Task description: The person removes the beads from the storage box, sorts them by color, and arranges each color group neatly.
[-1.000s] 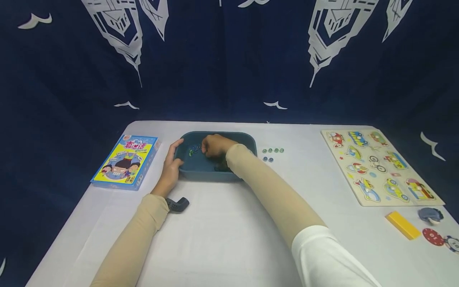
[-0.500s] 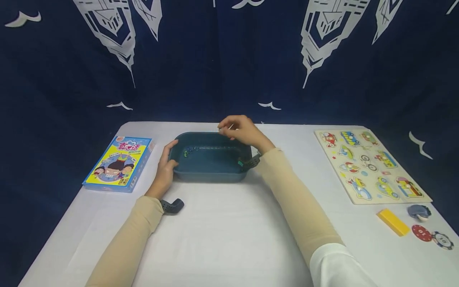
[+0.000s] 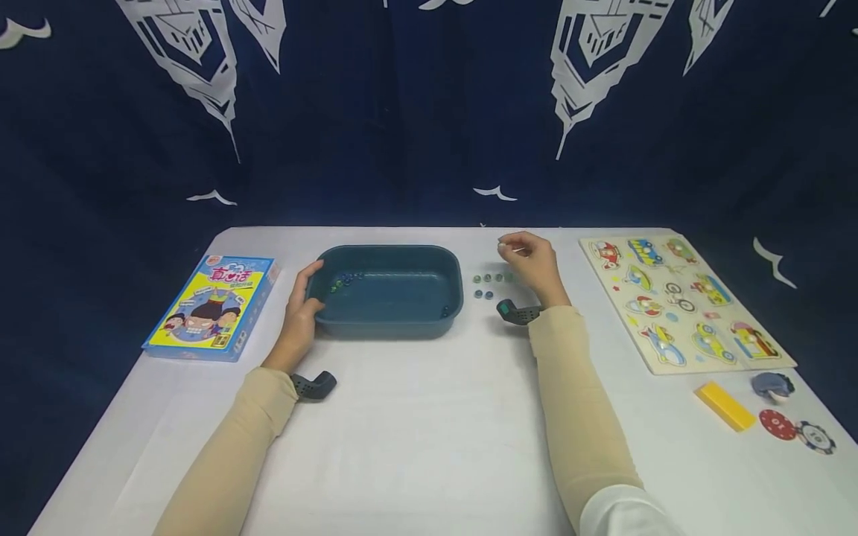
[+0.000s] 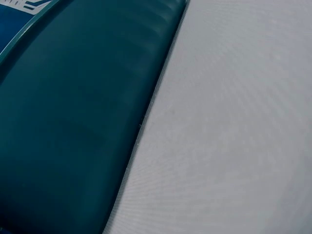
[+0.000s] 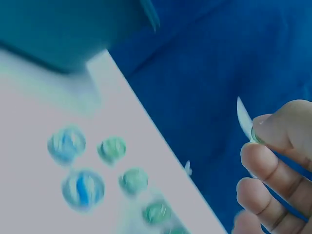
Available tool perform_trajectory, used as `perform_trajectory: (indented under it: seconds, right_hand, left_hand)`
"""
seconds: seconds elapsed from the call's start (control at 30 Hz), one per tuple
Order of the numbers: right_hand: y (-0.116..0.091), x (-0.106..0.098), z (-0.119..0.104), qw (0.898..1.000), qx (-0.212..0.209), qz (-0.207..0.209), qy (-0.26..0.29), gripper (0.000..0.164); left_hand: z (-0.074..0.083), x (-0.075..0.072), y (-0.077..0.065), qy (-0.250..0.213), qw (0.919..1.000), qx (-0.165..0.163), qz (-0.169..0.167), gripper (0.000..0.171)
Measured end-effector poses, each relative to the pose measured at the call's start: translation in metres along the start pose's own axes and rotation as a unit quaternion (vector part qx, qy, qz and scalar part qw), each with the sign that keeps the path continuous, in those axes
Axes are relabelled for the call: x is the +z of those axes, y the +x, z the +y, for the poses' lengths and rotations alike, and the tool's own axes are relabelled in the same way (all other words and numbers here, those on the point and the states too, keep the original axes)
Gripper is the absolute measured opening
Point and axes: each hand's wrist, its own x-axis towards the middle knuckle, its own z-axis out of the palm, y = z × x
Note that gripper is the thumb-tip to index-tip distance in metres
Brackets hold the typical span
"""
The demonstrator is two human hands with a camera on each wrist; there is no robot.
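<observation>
My left hand (image 3: 295, 320) grips the left end of a dark teal plastic tub (image 3: 382, 329), its fingertips and thumb at the rim. Inside the tub lie several blue and green glass marbles (image 3: 346, 278) toward the left, with another at the near right corner. To the right of the tub my right hand (image 3: 532, 264) is raised over the table, pinching a marble (image 5: 255, 136) between thumb and forefinger; only its greenish edge shows. Below that hand, a row of several green marbles (image 5: 133, 181) rests on the cloth beside two blue marbles (image 5: 83, 189).
A blue and yellow card box (image 3: 211, 309) lies left of the tub. On the right are a wooden picture puzzle board (image 3: 684, 305), a yellow block (image 3: 725, 406), a small grey-blue object (image 3: 773, 385), a red chip (image 3: 777, 424) and a black-and-white chip (image 3: 815, 438).
My right hand has lifted out of the tub with a marble and moved right, over the marbles on the cloth. The left hand keeps its place on the tub. The head view has shifted slightly.
</observation>
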Motion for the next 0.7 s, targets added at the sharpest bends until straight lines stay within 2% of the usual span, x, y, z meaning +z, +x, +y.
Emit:
perform_trajectory:
  seconds: [0.13,0.27,0.4,0.7]
  right_hand:
    - [-0.002,-0.008,0.018,0.998,0.046,-0.011,-0.031,0.027]
    - [-0.004,-0.017,0.033,0.995,0.066,-0.046,-0.061,0.027]
    - [-0.008,-0.023,0.042,0.992,0.075,-0.066,-0.072,0.027]
    - [-0.014,-0.026,0.050,0.992,0.080,-0.062,-0.076,0.023]
  left_hand:
    - [-0.018,0.000,0.007,-0.003,1.0000,0.006,0.006,0.078]
    - [-0.033,-0.001,0.012,0.007,0.9997,0.019,0.013,0.078]
    - [-0.037,-0.001,0.012,0.010,0.9993,0.033,0.018,0.078]
    - [-0.036,0.001,0.013,0.018,0.9993,0.029,0.016,0.077]
